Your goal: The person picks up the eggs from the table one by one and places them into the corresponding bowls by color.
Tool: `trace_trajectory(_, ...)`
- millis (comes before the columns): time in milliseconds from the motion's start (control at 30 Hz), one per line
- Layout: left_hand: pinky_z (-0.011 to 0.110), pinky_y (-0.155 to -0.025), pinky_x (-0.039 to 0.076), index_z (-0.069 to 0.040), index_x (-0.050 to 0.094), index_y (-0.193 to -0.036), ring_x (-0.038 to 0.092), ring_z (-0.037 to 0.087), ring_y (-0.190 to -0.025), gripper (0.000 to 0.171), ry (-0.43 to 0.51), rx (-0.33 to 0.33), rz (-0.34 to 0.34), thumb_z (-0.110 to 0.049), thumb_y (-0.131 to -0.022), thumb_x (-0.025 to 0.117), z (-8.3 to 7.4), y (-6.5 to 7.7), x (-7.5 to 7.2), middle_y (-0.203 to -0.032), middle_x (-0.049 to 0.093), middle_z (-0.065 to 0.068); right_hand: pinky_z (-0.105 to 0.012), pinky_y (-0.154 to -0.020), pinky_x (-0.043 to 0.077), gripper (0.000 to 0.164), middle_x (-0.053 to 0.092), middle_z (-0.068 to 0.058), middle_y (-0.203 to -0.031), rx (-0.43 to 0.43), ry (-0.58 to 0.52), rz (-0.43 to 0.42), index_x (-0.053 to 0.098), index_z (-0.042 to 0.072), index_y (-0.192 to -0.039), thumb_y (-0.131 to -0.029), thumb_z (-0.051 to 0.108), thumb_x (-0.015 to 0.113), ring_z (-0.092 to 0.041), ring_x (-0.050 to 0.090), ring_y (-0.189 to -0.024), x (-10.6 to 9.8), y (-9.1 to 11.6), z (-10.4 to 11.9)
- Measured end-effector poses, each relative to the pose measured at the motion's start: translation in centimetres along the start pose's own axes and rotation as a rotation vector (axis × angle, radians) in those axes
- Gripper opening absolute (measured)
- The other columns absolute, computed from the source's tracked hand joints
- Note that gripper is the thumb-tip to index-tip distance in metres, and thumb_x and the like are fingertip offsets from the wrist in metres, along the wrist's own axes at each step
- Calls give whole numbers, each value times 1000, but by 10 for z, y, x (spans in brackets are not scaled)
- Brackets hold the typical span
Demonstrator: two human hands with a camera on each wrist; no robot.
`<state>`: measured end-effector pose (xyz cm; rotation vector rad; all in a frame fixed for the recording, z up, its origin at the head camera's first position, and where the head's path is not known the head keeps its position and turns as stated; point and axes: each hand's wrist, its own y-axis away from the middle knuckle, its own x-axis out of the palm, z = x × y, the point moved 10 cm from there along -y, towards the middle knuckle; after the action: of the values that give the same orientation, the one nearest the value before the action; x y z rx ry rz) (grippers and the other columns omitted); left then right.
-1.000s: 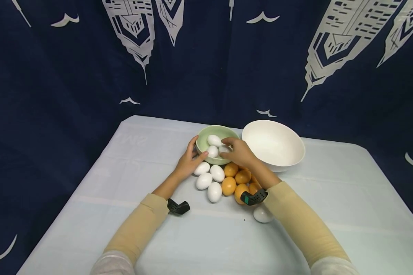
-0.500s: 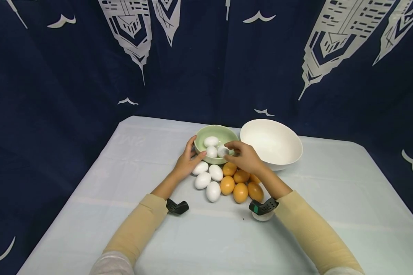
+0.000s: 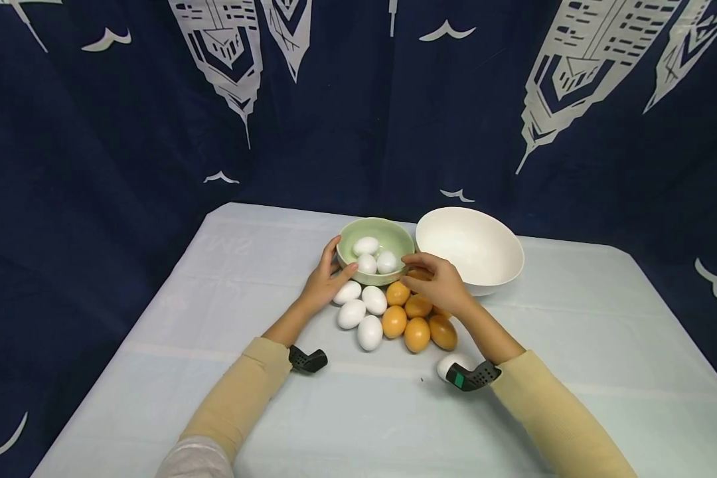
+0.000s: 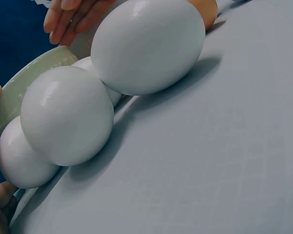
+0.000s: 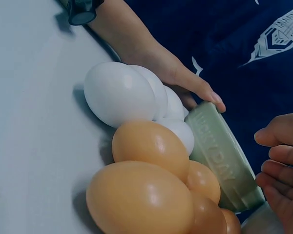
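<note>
My left hand (image 3: 322,284) holds the light green bowl (image 3: 390,232) at its left side, thumb at the near rim. Three white eggs (image 3: 366,246) lie inside this bowl. In the right wrist view, raised lettering shows on the outer wall of the green bowl (image 5: 219,156). My right hand (image 3: 439,282) hovers at the bowl's right rim, with nothing between its loosely bent fingers. In front of the bowl sit several white eggs (image 3: 370,332) on the left and several brown eggs (image 3: 417,334) on the right. The right hand partly hides the rear brown eggs.
A larger white bowl (image 3: 475,242) stands at the back right, beside the green one. Partly behind the right wrist camera lies a single white egg (image 3: 451,364). All of it rests on a white-covered table (image 3: 358,425) before a dark blue curtain (image 3: 346,153).
My right hand has let go of a white egg in the green bowl and drawn back to the right, past the rim. The left hand has kept its hold on the bowl.
</note>
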<state>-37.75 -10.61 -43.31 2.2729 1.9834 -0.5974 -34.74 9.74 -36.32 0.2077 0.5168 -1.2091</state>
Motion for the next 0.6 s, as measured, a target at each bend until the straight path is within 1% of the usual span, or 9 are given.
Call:
trace_trajectory(100, 49, -111, 30, -27, 15, -156, 47, 33, -131, 73, -1, -1, -1, -36, -99, 58, 0, 0, 0, -158, 24, 12, -40, -104, 41, 40, 59, -25, -125, -19, -22, -13, 56, -11, -125, -90, 3, 68, -39, 54, -121, -4, 6, -2)
trace_trajectory(167, 48, -110, 30, -27, 15, -156, 46, 33, -131, 73, 3, 0, -3, -36, -98, 59, 0, 0, 1, -158, 24, 12, -40, -105, 40, 39, 58, -26, -125, -24, -40, -12, 56, -11, -125, -90, 2, 68, -39, 53, -121, -6, 10, -3)
trace_trajectory(433, 50, -111, 29, -28, 15, -156, 47, 32, -131, 73, 4, -7, -5, -36, -98, 59, 1, 0, 1, -158, 24, 11, -42, -106, 39, 40, 56, -28, -127, -5, -75, -2, 55, -11, -126, -90, 2, 68, -39, 52, -123, -13, 24, -11)
trace_trajectory(600, 49, -111, 29, -27, 15, -156, 46, 33, -131, 72, -1, -10, -6, -34, -99, 59, 1, 0, 1, -158, 24, 12, -37, -106, 39, 41, 56, -28, -126, -10, -79, -8, 55, -12, -125, -89, 3, 69, -37, 53, -122, -17, 32, -15)
